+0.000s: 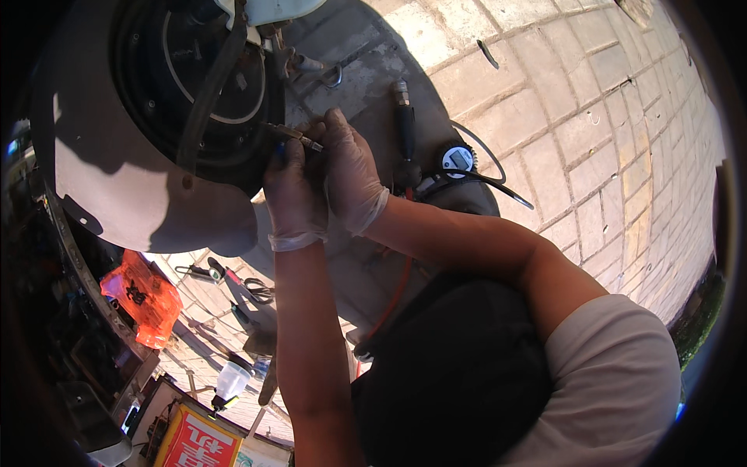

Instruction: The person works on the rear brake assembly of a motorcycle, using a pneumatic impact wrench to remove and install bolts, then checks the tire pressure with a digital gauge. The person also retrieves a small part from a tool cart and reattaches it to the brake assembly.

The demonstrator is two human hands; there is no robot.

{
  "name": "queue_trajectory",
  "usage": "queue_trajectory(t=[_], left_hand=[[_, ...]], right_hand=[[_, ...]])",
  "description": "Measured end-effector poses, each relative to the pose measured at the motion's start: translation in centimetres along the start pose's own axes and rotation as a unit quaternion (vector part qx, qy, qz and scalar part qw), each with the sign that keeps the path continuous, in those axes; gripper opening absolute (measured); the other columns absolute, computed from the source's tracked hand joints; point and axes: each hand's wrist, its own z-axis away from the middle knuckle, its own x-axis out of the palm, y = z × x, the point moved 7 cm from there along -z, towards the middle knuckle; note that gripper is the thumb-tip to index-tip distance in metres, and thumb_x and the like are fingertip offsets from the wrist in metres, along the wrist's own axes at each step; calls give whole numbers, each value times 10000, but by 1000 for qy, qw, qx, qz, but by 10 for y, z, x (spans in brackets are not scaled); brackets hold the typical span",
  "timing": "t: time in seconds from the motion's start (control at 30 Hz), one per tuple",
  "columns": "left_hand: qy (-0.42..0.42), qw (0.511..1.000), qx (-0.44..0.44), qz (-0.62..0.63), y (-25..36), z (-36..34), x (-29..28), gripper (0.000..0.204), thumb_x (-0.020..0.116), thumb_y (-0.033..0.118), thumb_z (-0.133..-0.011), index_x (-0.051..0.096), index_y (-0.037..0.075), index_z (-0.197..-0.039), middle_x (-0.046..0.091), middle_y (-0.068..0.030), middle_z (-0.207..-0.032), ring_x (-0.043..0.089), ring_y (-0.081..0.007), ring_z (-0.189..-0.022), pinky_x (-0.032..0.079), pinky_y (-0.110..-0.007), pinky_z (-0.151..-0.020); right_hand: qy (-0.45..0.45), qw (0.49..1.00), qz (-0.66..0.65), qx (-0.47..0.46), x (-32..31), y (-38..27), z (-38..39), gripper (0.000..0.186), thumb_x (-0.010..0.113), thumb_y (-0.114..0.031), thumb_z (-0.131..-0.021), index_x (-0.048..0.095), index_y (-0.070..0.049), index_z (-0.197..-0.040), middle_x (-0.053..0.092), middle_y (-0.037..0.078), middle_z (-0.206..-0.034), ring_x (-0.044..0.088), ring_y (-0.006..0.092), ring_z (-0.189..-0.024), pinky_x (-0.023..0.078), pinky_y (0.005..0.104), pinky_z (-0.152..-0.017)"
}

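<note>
My left hand (294, 198), in a thin translucent glove, is closed with its thumb and fingers pinching a slim metal rod-like piece (294, 135) with a ringed end. A bit of blue shows beside that thumb. Gloved the same way, my right hand (352, 173) meets it from the right; its fingers curl in by the piece's end, and what they grip is hidden. Just left of the hands is a dark round wheel-like part (175, 86) under a grey curved body panel (117, 187). Above the hands, metal fittings (299, 64) stick out from beside it.
Right of my hands lie a black tool with a metal tip (405, 124) and a round digital gauge (459, 159) with a black hose (498, 187). An orange bag (144, 300) and several hand tools (226, 272) are on the paving at lower left, near a white-capped bottle (232, 381).
</note>
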Motion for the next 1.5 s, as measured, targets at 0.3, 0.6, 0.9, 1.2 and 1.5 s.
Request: queue_trajectory(t=[0.3,0.6,0.9,1.2,1.5], left_hand=[[-2,1000,2,-20,-3,-2,-3,320,470,197,-1006,506,-40,-1219,579,-163,-1190,576,-259,-1118,482,-384,-964],[8,999,17,-47,3,5,3,317,463,186,-1010,491,-43,-1227,581,-156,-1174,585,-261,-1105,479,-390,-959],[9,999,23,-43,5,7,2,296,467,166,-1007,498,-37,-1221,591,-155,-1175,587,-253,-1105,488,-370,-945],[-1,1000,12,-15,4,10,6,306,477,176,-1004,491,-42,-1218,588,-147,-1194,586,-270,-1117,465,-392,-992],[26,999,28,-30,5,11,1,335,496,196,-999,488,-31,-1245,583,-149,-1200,583,-262,-1125,458,-397,-1000]], right_hand=[[24,998,32,-38,-8,-2,-7,590,475,-532,-962,535,-5,-1220,561,122,-1175,473,217,-1176,403,403,-973],[4,996,71,-45,-7,-4,-6,590,476,-515,-968,527,5,-1242,563,142,-1198,540,210,-1098,429,363,-934],[-15,999,32,13,-3,2,-6,642,436,-585,-955,534,-12,-1228,556,110,-1225,464,216,-1182,392,406,-950],[-1,997,81,-11,-7,-1,-7,598,460,-518,-974,527,36,-1191,564,136,-1162,567,178,-889,466,308,-774],[-52,987,143,-49,7,-7,3,636,412,-571,-970,534,-5,-1235,537,111,-1220,491,209,-1139,423,382,-938]])
